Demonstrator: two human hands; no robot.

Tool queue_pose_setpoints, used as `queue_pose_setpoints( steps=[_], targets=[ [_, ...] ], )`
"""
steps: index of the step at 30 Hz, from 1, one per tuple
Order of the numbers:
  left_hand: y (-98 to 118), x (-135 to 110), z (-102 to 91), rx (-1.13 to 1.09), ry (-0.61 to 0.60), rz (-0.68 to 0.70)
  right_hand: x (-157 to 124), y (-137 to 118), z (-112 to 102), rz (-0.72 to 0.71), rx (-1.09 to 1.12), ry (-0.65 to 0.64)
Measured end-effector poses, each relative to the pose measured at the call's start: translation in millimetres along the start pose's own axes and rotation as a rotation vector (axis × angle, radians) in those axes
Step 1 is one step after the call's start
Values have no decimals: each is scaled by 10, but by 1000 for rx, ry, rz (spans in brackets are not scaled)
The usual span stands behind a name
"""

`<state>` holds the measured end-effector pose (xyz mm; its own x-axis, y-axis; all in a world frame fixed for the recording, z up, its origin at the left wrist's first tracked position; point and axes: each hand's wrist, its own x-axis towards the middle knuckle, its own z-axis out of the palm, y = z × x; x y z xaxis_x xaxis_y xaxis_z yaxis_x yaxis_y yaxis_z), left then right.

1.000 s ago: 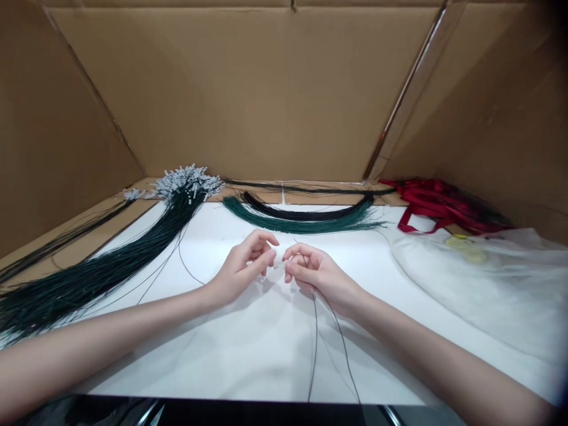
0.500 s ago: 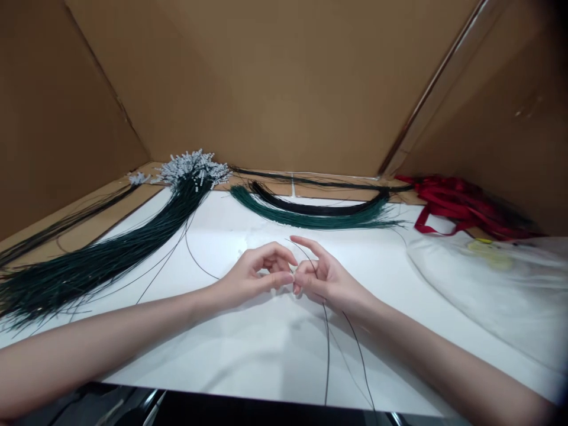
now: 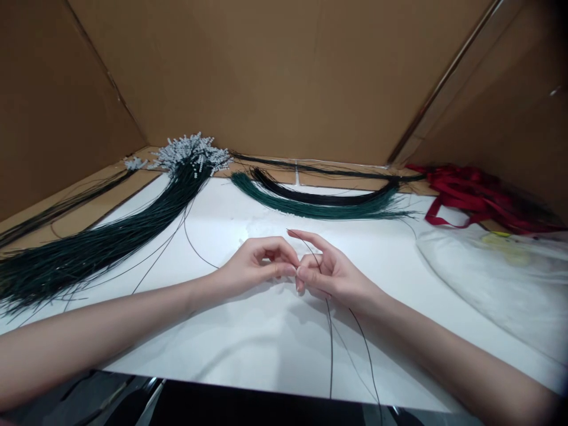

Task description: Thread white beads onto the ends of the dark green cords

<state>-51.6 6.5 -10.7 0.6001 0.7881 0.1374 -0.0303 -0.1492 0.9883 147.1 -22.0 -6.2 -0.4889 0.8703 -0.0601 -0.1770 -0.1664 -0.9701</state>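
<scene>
My left hand and my right hand meet fingertip to fingertip over the white board. The right thumb and a finger pinch a thin dark wire, whose lengths run under the palm and hang toward the table's front edge. One wire end curves up past the right index finger, which is stretched out. My left thumb and index finger are pressed together at the same spot; what lies between them is too small to make out.
A big bundle of dark green wires with white beaded tips lies at left. Behind my hands are a green wire bundle and a black one. Red ribbon and a clear plastic bag lie at right. Cardboard walls enclose the back.
The view has shifted slightly, so the things at the back appear a little higher. My hands keep the same pinch, with the fingertips drawn slightly closer together.
</scene>
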Motion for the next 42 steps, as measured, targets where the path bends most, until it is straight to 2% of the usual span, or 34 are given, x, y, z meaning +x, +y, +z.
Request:
queue_pose_setpoints(
  steps=[5,10,14,20,24,29,35,42],
  targets=[
    [-12,20,-8,-50,22,-5,-19,-16,31,4,-90,-4],
    [-33,61,-39,-55,163,-5,-32,-14,81,-25,-264,121],
    [-37,72,-45,-34,254,13,-36,-8,95,-58,-321,116],
    [-16,75,-22,9,316,62,-26,13,84,-64,-364,124],
    [-15,74,-31,26,375,47,-30,26,78,-74,-400,123],
    [-18,69,-45,14,371,13,-40,12,97,-66,-417,105],
    [11,62,-31,28,317,59,-40,6,109,-24,-381,71],
    [6,5,4,83,200,101,-10,18,106,96,-88,8]
  ],
)
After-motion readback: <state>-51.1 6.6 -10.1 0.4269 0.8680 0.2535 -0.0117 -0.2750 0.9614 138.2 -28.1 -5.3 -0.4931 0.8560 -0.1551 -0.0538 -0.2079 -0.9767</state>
